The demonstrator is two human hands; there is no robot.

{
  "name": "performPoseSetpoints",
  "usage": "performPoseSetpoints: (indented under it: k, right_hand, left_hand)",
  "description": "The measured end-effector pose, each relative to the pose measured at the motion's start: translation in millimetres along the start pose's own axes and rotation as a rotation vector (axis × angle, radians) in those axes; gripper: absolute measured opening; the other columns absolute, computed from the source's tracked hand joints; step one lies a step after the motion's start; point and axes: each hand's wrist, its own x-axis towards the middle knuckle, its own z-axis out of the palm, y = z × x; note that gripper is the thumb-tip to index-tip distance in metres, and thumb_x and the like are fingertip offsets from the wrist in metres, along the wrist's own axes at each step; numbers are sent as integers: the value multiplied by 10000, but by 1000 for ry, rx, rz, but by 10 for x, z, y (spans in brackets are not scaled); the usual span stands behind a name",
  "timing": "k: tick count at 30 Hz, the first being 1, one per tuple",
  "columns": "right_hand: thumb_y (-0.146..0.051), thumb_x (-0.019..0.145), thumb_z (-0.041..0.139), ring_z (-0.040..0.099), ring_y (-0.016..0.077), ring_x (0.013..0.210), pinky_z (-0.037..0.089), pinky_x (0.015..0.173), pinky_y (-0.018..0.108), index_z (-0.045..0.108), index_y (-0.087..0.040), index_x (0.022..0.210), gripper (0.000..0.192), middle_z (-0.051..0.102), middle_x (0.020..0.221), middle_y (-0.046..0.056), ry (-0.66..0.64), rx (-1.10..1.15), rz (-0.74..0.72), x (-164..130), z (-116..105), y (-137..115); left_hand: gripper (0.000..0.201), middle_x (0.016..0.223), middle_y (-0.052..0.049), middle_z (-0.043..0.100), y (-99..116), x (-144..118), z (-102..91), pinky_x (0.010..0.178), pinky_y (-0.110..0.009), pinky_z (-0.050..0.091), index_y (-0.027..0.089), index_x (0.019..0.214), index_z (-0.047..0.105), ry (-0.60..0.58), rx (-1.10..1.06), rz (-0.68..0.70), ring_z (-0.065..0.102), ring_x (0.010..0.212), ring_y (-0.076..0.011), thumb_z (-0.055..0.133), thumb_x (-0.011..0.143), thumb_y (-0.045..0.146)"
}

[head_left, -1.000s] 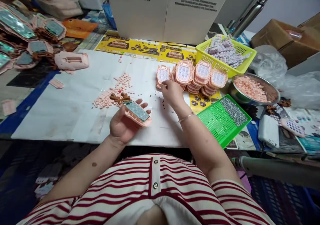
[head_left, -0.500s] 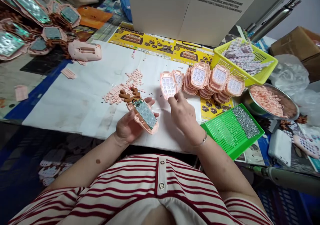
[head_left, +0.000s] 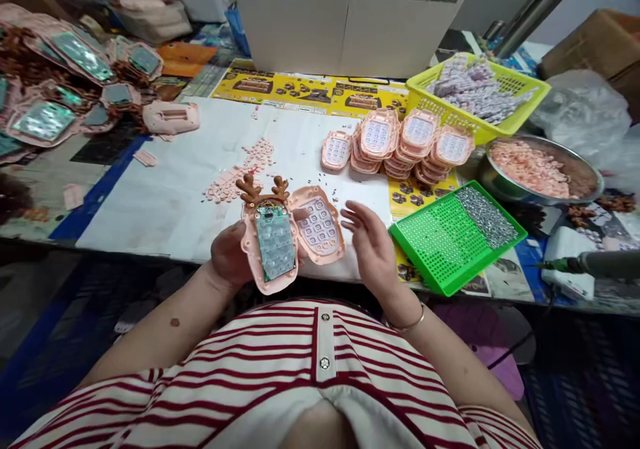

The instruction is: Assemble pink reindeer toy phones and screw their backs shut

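Closest to you is your red-and-white striped shirt (head_left: pixel 300 382), filling the bottom of the view. Just above it, your left hand (head_left: pixel 231 257) is closed around a pink toy phone shell with brown antlers (head_left: pixel 269 239), gripping it from the left side and from behind; a green circuit board with clear button domes faces up inside it. Touching the shell's right edge is a pink keypad cover (head_left: pixel 319 226), tilted, its white buttons showing. It rests against fingertips of your left hand; your right hand (head_left: pixel 373 249) sits just beside it with fingers spread and loosely curled, holding nothing, and whether it touches the cover cannot be told.

Both hands hover over the near edge of a white paper sheet (head_left: pixel 165 196) covering the table. To your right lies a green perforated tray (head_left: pixel 440 239) with a heap of small screws (head_left: pixel 483 217) in its far corner. A power screwdriver (head_left: pixel 590 264) lies at the right edge.

Further out on the paper, loose pink buttons (head_left: pixel 245 169) are scattered left of centre, and stacks of keypad covers (head_left: pixel 405 146) stand to the right. Beyond those sit a metal bowl of pink parts (head_left: pixel 540 169) and a yellow basket (head_left: pixel 520 112) of pale strips. At far left lie many assembled shells (head_left: pixel 55 96). A white cardboard carton (head_left: pixel 350 16) stands at the back.
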Motion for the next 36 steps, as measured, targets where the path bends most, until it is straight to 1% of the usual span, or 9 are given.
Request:
performPoseSetpoints:
  k: [3, 7, 13, 18, 21, 26, 30, 33, 36]
  right_hand:
    - [-645, 1007, 339, 672, 241, 1189, 545, 1053, 485, 625, -244, 1317, 582, 718, 1273, 102, -115, 590, 472, -61, 95, 52]
    - [-655, 974, 454, 721, 221, 1049, 591, 972, 455, 675, -234, 1209, 531, 770, 1164, 71, -236, 887, 675, -191, 135, 85]
    - [-692, 833, 670, 732, 215, 972, 621, 900, 414, 671, -218, 1215, 608, 772, 1143, 80, -218, 923, 640, -268, 70, 127]
    - [-777, 894, 476, 736, 214, 997, 611, 932, 436, 670, -229, 1241, 677, 771, 1144, 81, -272, 1003, 671, -263, 34, 151]
    - [-657, 902, 606, 740, 177, 892, 630, 866, 384, 690, -259, 1206, 508, 784, 1062, 32, -253, 1021, 659, -277, 28, 167]
    - [-573, 767, 813, 718, 151, 880, 625, 817, 302, 697, -228, 1187, 556, 768, 1044, 30, -236, 1023, 615, -288, 42, 176]
    - [-537, 729, 856, 726, 164, 908, 618, 858, 321, 677, -238, 1208, 592, 764, 1070, 42, -171, 991, 596, -263, 41, 133]
    - [-511, 731, 863, 732, 166, 905, 614, 877, 337, 675, -259, 1201, 566, 769, 1084, 40, -127, 947, 589, -237, 65, 100]
    - [-416, 705, 901, 701, 129, 847, 602, 797, 265, 684, -276, 1185, 545, 757, 1014, 3, -99, 927, 578, -211, 122, 86]
  left_hand:
    - [573, 850, -113, 786, -18, 3, 147, 797, -506, 621, 153, 1089, 760, -1, 54, -48, 767, 882, -389, 813, 678, 550]
    - [489, 819, -114, 785, -58, 46, 282, 844, -500, 607, 153, 1022, 774, -45, 170, -88, 768, 875, -379, 804, 694, 514]
    - [581, 841, -120, 783, -97, 86, 262, 713, -362, 589, 119, 1167, 740, -95, 276, -118, 749, 721, -278, 799, 722, 490]
    - [633, 788, -114, 765, -102, 128, 233, 679, -348, 569, 111, 1177, 734, -125, 308, -134, 728, 677, -264, 797, 709, 532]
    - [638, 843, -125, 776, -103, 157, 220, 686, -337, 571, 121, 1166, 741, -104, 313, -152, 735, 716, -264, 799, 700, 552]
    - [662, 847, -124, 776, -81, 170, 252, 682, -330, 567, 119, 1155, 738, -89, 310, -179, 730, 722, -257, 828, 664, 554]
    - [769, 822, -114, 769, -16, 163, 287, 730, -387, 581, 124, 1266, 670, 43, 387, -160, 740, 758, -287, 832, 662, 571]
    - [659, 918, -124, 775, 19, 199, 335, 832, -400, 571, 136, 1227, 669, 225, 592, -43, 734, 969, -321, 839, 710, 508]
    - [597, 1092, -140, 765, 10, 272, 424, 941, -399, 543, 134, 1165, 668, 247, 720, 57, 685, 1126, -329, 867, 697, 447]
